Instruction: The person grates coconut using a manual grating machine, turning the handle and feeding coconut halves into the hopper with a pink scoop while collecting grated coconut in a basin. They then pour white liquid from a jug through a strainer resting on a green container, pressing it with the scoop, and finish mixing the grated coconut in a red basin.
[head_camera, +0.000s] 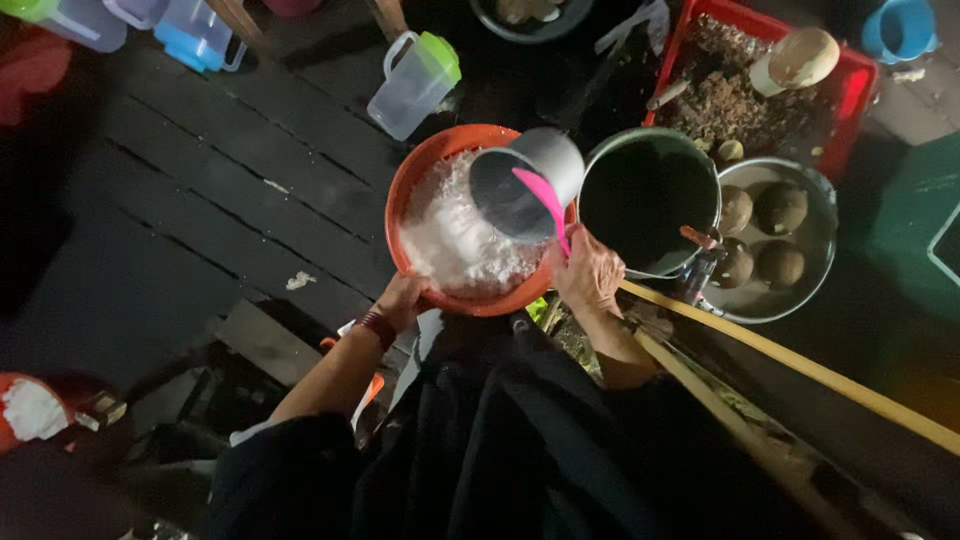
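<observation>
Dark-sleeved arms reach forward: left hand (403, 297) grips the rim of a round orange plastic basin (415, 185) of white grated flakes on the dark plank floor; right hand (588, 272) holds a pink-handled grey scoop (525, 180), tipped over the basin, seemingly mid-pour.

A rough outdoor or back-of-house cooking spot, dimly lit, where food is prepared on the floor. The floor (200, 190) is dark weathered planks with gaps. Set straight on it are an orange basin (415, 190) of white shredded stuff, a dark pot (645, 195), a metal bowl (815, 215) of brown husked coconuts (781, 207), and a red tray (855, 85) of fibrous husk scraps. Plastic jugs (413, 83) stand about, and bamboo poles (800, 372) lie alongside.
</observation>
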